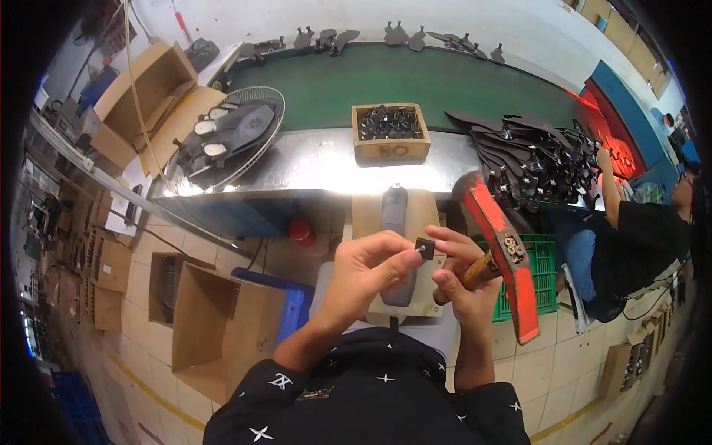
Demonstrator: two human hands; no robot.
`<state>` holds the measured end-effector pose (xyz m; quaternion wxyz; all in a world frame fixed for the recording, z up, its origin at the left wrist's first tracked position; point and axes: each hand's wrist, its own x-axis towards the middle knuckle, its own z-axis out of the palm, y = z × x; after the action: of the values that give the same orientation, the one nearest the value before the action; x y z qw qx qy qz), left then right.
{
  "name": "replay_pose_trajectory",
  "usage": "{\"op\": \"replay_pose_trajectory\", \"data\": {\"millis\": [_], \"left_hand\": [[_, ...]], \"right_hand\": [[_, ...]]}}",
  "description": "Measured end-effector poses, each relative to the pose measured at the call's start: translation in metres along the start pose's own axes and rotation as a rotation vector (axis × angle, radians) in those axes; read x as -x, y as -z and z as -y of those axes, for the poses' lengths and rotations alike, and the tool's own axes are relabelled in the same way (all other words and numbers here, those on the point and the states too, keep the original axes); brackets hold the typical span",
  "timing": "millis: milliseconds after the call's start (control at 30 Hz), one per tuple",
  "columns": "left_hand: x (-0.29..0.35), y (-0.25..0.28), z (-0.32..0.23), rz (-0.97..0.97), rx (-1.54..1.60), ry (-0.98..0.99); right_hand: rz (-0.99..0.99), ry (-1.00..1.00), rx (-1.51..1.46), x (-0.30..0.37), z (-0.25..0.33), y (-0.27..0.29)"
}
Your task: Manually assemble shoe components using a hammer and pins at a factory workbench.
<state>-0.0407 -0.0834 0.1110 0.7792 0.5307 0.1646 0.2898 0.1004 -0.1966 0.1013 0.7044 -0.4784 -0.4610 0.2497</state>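
Note:
My left hand point(371, 267) pinches a small dark square heel tip point(427, 252) with a metal pin between thumb and finger. In my right hand point(467, 289) is a hammer point(498, 245) with a worn red head, its wooden handle lying across the palm. The right fingertips are close beside the heel tip; whether they touch it I cannot tell. Beneath both hands a long grey shoe sole point(395, 211) lies on a pale wooden board point(367, 215), partly hidden by my hands.
A wooden box point(391, 150) of small black pieces stands on the metal table edge point(304, 163). Dark heeled soles point(519, 156) pile up to its right; a wire basket point(280, 111) holds more at left. A green crate point(545, 274) and a co-worker point(645, 237) are at right.

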Motion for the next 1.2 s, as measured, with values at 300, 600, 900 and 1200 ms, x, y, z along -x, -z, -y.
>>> {"op": "replay_pose_trajectory", "data": {"millis": [300,600,900,1200], "left_hand": [[-0.013,0.004,0.036,0.164,0.305,0.286],[-0.140,0.093,0.110,-0.297,-0.994,-0.627],[-0.112,0.096,0.102,-0.096,-0.898,-0.430],[-0.106,0.102,0.102,-0.077,-0.866,-0.503]], "right_hand": [[-0.169,0.065,-0.143,-0.001,-0.048,0.001],[-0.105,-0.135,0.214,-0.058,-0.077,0.022],[0.116,-0.292,0.345,-0.090,-0.134,0.035],[0.145,-0.191,0.417,-0.086,-0.135,0.025]]}}
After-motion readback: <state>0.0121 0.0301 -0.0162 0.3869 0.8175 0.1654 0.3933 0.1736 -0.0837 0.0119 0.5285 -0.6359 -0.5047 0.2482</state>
